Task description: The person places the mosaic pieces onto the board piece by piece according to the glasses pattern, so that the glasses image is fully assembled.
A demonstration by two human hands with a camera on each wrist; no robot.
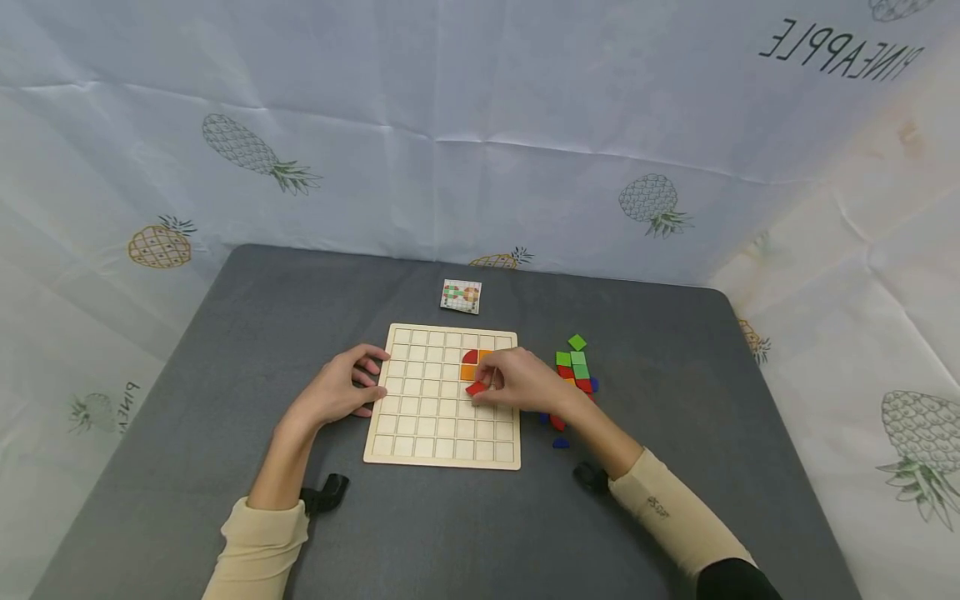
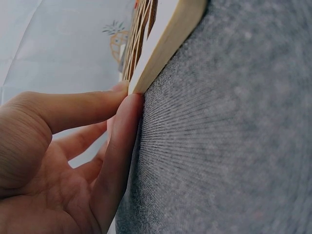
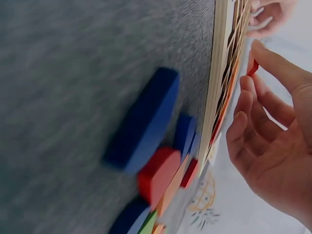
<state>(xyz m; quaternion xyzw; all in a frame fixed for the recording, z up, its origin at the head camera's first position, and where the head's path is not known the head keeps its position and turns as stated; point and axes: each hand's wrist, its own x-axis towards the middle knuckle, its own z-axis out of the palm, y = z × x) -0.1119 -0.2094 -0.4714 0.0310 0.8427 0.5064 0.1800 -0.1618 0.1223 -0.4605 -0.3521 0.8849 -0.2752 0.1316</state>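
A pale wooden grid board (image 1: 420,427) lies on the grey table. At its left edge my left hand (image 1: 337,390) pinches the rim; the left wrist view has the thumb on top and a finger against the side. My right hand (image 1: 525,379) is over the board's right half, pinching a small red tile (image 3: 253,68) between thumb and fingers. Just beyond that tile, a red quarter-round tile (image 1: 470,357) and an orange tile (image 1: 468,372) sit in grid cells. Another orange tile (image 1: 484,353) is partly hidden by the right hand.
Right of the board lies a cluster of loose tiles: green (image 1: 577,342), red (image 1: 584,386) and blue (image 1: 561,443), some hidden under the right arm. A small pattern card (image 1: 461,297) lies beyond the board. Behind the table hangs a pineapple-print cloth (image 1: 360,192).
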